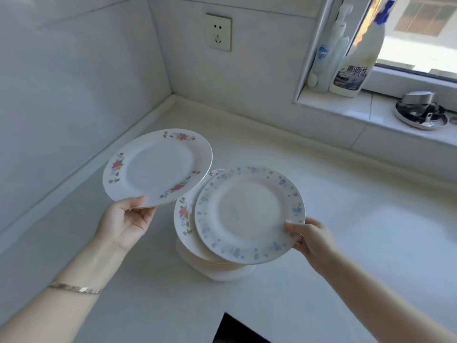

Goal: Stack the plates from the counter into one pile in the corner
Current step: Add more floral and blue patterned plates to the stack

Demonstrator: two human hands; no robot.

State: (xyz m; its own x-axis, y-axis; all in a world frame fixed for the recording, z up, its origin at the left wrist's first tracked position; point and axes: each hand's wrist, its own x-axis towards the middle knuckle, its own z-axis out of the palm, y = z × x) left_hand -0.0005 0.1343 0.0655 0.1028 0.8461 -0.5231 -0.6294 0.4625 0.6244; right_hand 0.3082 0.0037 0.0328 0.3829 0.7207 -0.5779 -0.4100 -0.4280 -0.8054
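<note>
Gripped at its near rim by the left hand (126,219), a pink-flowered plate (158,167) hung above the table (346,219). Beside it sat the pile (212,266), its top blue-flowered plate (249,214) pinched by the right hand (309,237).

Plates (158,167) glazed, glossy ceramic; counter (346,219) smooth, polished stone; wall tiles (74,78) glossy; bottles (356,58) plastic.
</note>
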